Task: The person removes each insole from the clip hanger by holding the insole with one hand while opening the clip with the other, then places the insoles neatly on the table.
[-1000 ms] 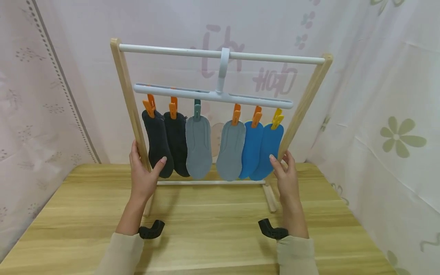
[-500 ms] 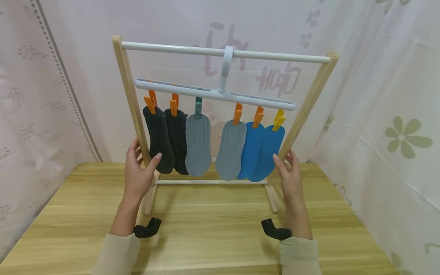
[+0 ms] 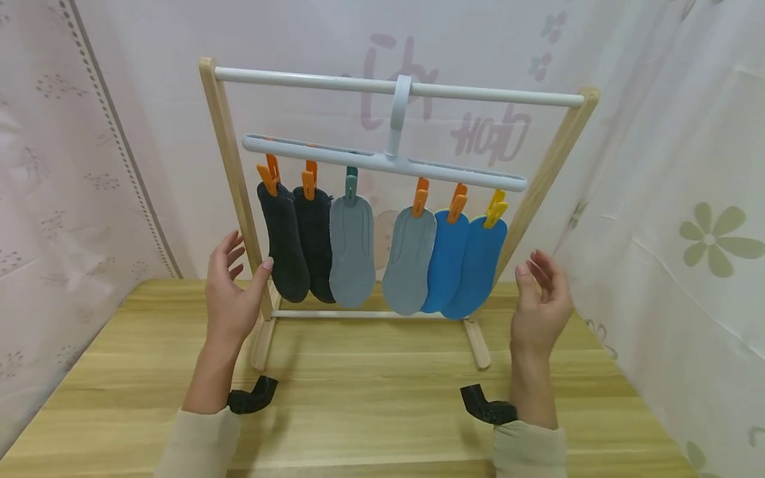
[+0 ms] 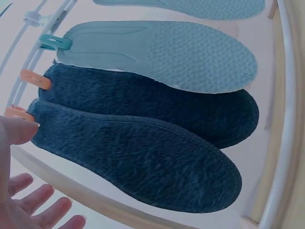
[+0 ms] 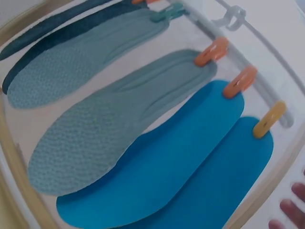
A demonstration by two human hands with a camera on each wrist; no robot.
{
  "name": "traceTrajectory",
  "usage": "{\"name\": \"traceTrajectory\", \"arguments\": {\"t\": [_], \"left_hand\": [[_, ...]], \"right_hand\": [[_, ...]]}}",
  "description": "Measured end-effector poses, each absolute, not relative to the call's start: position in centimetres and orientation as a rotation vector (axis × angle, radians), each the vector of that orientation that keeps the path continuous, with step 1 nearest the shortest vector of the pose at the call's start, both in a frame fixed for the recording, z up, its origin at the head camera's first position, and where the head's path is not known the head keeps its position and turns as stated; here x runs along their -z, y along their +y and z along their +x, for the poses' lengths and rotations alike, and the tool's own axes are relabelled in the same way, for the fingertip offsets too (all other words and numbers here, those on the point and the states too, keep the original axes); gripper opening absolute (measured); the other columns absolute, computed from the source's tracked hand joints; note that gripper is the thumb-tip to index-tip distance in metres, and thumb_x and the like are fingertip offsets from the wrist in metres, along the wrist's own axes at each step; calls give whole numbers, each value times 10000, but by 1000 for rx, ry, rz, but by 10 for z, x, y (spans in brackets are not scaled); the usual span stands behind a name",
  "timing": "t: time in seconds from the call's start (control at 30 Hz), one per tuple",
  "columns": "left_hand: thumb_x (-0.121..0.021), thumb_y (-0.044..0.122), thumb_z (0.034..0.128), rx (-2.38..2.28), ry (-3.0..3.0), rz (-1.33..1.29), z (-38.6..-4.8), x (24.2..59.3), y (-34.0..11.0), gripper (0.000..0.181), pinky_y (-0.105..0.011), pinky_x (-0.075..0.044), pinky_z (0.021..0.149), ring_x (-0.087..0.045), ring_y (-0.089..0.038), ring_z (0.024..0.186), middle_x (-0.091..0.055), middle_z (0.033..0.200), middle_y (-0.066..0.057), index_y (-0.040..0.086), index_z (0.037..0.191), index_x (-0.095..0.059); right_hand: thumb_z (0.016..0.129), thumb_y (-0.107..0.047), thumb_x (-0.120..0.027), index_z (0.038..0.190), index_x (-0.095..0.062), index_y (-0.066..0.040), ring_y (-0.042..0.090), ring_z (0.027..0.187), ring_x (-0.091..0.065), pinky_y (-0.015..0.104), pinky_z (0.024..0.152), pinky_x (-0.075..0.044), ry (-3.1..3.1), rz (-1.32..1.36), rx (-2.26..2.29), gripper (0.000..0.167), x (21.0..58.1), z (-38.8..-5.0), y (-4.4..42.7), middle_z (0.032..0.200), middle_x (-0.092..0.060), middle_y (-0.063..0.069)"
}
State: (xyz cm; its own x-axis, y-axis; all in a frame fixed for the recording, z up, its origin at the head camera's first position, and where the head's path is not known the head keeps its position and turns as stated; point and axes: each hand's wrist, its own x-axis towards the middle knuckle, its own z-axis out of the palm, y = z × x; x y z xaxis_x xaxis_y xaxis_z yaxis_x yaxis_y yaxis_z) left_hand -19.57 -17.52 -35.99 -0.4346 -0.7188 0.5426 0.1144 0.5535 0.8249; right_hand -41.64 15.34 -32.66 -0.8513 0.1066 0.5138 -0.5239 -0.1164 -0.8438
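A white hanger (image 3: 323, 154) hangs by its hook from the top bar of a wooden rack (image 3: 230, 153). Clips hold two black insoles (image 3: 285, 245), two grey insoles (image 3: 351, 252) and two blue insoles (image 3: 478, 265) along it. My left hand (image 3: 234, 292) is beside the rack's left post, fingers spread and thumb extended near the outer black insole; whether it touches the post is unclear. In the left wrist view the hand (image 4: 33, 191) shows apart from the insoles. My right hand (image 3: 540, 302) is off the right post, fingers loosely bent, holding nothing.
The rack's feet (image 3: 478, 345) stand on a wooden table (image 3: 358, 411). A patterned curtain (image 3: 675, 133) surrounds the table at the back and sides. A black wrist mount (image 3: 254, 396) is on each forearm.
My right hand has let go of the right post and moved outward to the right. My left hand has shifted slightly left and up, its thumb withdrawn from in front of the black insole.
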Motion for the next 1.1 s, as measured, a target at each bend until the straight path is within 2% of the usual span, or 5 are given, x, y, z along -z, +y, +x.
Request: {"name": "traceTrajectory", "arguments": {"t": [0.23, 0.37, 0.63, 0.93, 1.1], "left_hand": [[-683, 207, 967, 1023, -1777, 516, -191, 355, -175, 662, -539, -438, 1129, -526, -291, 1373, -495, 1511, -83, 128, 1547, -373], [-663, 241, 982, 1064, -1766, 535, -188, 354, -175, 653, -509, -441, 1134, -536, -270, 1369, -523, 1503, -67, 167, 1554, -357], [-667, 275, 982, 1142, -1764, 571, -183, 356, -172, 643, -459, -441, 1134, -554, -259, 1349, -552, 1488, -51, 220, 1548, -366], [-636, 272, 1005, 1144, -1812, 567, -179, 356, -176, 587, -527, -427, 1141, -542, -296, 1365, -530, 1509, -94, 136, 1530, -411], [-643, 277, 1002, 1149, -1821, 570, -177, 355, -175, 585, -517, -433, 1146, -544, -290, 1370, -529, 1516, -82, 145, 1528, -426]], "right_hand": [[954, -43, -650, 1186, -672, 93, 159, 1044, -688, 179, 892, -537, -1571, 836, -2025, 271, 315, -401, 147, 1099, -739, 33], [981, -22, -592, 1222, -613, 144, 159, 997, -725, 207, 895, -581, -1533, 1124, -2163, 293, 310, -386, 135, 1100, -743, 57], [988, 18, -540, 1281, -590, 96, 154, 1054, -714, 232, 939, -577, -1754, 1512, -2095, 308, 312, -363, 105, 1161, -710, -62], [1031, -100, -540, 1335, -566, 55, 179, 1148, -675, 402, 1023, -552, -1816, 1598, -2237, 342, 316, -345, 58, 1304, -617, 247], [1034, -158, -541, 1331, -576, 33, 311, 1192, -645, 487, 1051, -530, -1834, 1604, -2389, 355, 324, -337, 29, 1329, -599, 261]]}}
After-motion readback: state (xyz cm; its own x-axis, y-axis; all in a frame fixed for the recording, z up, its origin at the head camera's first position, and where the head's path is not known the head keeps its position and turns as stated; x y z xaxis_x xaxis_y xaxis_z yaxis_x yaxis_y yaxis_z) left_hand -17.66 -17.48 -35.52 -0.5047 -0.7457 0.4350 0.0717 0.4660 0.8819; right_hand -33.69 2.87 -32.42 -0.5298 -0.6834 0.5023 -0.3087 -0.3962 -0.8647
